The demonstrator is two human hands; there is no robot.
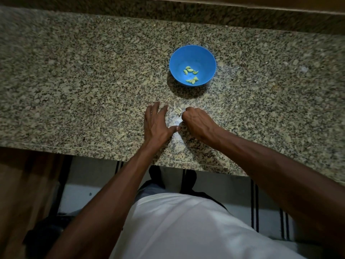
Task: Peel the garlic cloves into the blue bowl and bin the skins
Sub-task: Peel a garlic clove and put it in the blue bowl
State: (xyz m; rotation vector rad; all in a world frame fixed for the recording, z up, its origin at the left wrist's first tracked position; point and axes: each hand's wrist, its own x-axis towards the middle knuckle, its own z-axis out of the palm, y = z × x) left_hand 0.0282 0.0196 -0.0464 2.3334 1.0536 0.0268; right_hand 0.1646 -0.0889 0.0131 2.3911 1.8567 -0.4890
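On the speckled granite desk (74, 81) stands one blue bowl (192, 53), beyond the two hands. Inside it lie peeled garlic cloves (190, 73) — about seven, in two loose clusters near the bottom, though blur makes the exact count uncertain. Just in front of the bowl, between the hands, sits one small pale piece of garlic (178, 110), apparently with skin still on it; thin whitish scraps of skin (175, 122) lie on the desk around it, too faint to count.

The left hand (156, 124) rests flat on the desk, fingers straight and spread, thumb reaching right towards the other hand — its grip wide and holding nothing. The right hand (197, 122) is curled into a fist just right of the garlic piece, knuckles up; its grip is narrow, and whether the fingers pinch anything cannot be told from here.

Below the desk edge show a white shirt (186, 227) and two dark shoes (156, 176) on a pale floor.
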